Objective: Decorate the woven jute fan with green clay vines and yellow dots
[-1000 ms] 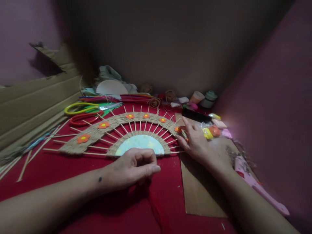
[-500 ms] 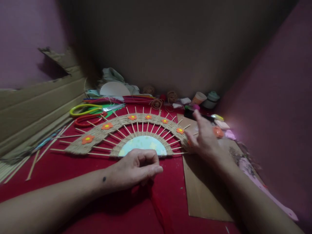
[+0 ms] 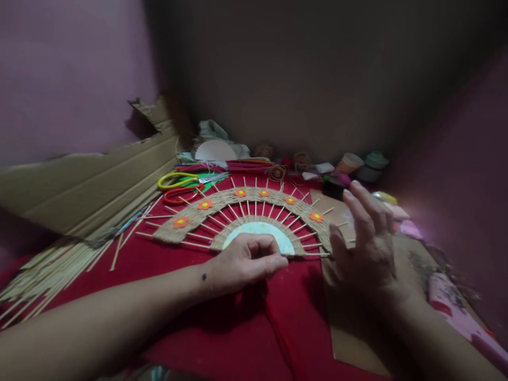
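Fan-shaped weaving (image 3: pixel 253 194) flat on red cloth (image 3: pixel 222 323), near two bare hands

Made of coarse tan twine, ribbed in texture, run across thin pale sticks (image 3: pixel 196 244) set out like rays; bent into a wide arch around a smaller half-disc (image 3: pixel 280 235), pale blue and smooth-looking, edged in similar twine; dotted along the arch with orange, yellow-centred flowers (image 3: pixel 240 193); in front, across the half-disc's lower edge, the left hand (image 3: pixel 252 262), with fingers curled in and thumb close to the forefinger; cannot tell of anything pinched there. Before the arch's right end, hiding it, the right hand (image 3: pixel 363 248), with fingers raised and spread; cannot tell touching from apart; below, a flat brown cardboard sheet (image 3: pixel 349 338); beyond the arch, yellow- and red-handled scissors (image 3: pixel 201 181), brown twine balls (image 3: pixel 302 160), an orange cup (image 3: pixel 349 163) and a lidded jar (image 3: pixel 372 166); at left, a bundle of straight sticks (image 3: pixel 47 280) beside a torn, creased cardboard panel (image 3: pixel 103 180).
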Motion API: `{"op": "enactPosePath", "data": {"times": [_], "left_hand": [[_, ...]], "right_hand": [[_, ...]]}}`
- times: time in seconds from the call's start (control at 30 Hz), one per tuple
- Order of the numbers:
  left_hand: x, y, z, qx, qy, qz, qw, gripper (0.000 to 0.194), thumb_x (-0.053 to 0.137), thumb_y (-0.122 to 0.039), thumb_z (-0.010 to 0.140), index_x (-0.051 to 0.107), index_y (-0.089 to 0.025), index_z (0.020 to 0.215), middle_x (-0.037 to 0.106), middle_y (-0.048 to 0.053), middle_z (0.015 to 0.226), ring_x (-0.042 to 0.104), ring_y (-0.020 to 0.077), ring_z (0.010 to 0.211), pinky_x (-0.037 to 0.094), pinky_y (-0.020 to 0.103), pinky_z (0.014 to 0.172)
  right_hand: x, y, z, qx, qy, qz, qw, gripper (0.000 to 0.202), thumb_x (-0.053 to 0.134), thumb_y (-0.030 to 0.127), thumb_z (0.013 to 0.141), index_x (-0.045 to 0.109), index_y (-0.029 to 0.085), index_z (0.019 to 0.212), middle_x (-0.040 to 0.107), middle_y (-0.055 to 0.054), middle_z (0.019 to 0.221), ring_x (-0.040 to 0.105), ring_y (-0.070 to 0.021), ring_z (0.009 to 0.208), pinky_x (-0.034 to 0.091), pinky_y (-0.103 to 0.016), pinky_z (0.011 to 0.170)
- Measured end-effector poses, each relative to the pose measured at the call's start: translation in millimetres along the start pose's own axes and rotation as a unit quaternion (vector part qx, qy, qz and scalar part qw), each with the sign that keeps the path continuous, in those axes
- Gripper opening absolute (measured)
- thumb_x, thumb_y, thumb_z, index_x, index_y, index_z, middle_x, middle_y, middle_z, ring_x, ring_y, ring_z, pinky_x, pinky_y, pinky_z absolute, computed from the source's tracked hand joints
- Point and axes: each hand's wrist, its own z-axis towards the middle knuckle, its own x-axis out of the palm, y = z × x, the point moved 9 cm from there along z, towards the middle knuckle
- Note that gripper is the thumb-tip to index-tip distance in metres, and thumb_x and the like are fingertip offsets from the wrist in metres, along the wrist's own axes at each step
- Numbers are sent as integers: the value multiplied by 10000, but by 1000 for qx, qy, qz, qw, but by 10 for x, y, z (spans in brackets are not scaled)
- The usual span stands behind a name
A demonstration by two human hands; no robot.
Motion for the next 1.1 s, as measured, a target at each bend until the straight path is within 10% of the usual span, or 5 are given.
{"op": "enactPosePath", "data": {"times": [0.33, 0.47, 0.83, 0.97, 1.1], "left_hand": [[15, 28, 7, 1, 8, 1, 1000, 241, 578, -331, 813, 508, -161, 656, 478, -48, 524, 404, 45, 441, 296, 176, 406], [26, 20, 9, 3, 10, 3, 1000, 239, 584, -325, 805, 503, -163, 649, 469, -52, 515, 405, 47, 439, 296, 174, 403], [-20, -55, -4, 22, 3, 15, 1000, 241, 578, -332, 801, 505, -158, 652, 472, -50, 530, 391, 50, 450, 311, 180, 432], [-360, -272, 17, 54, -62, 38, 996, 219, 568, -341, 818, 521, -160, 704, 486, -45, 575, 389, 51, 470, 318, 193, 462], [-1139, -609, -6, 86, -189, 225, 952, 162, 562, -292, 801, 575, -166, 903, 578, 6, 780, 510, 107, 658, 408, 237, 619]], "right_hand": [[-329, -460, -21, 181, -114, 39, 976, 657, 562, 184, 831, 287, 242, 1425, 384, -170, 1383, 448, -377, 1226, 465, -550, 927], [-246, -135, 32, 53, -56, 22, 997, 702, 569, 137, 805, 277, 249, 1432, 347, -152, 1430, 338, -377, 1315, 368, -587, 1026], [260, 155, -170, -25, 72, 106, 991, 463, 514, 122, 833, 428, 165, 1286, 516, -176, 1233, 531, -302, 1105, 490, -510, 895], [409, 323, -253, -47, 125, 149, 980, 434, 513, 139, 843, 432, 164, 1268, 537, -168, 1183, 531, -293, 1076, 509, -489, 859], [506, 401, -335, -52, 170, 170, 969, 452, 507, 122, 835, 435, 146, 1280, 540, -168, 1177, 519, -291, 1050, 506, -487, 833]]}}
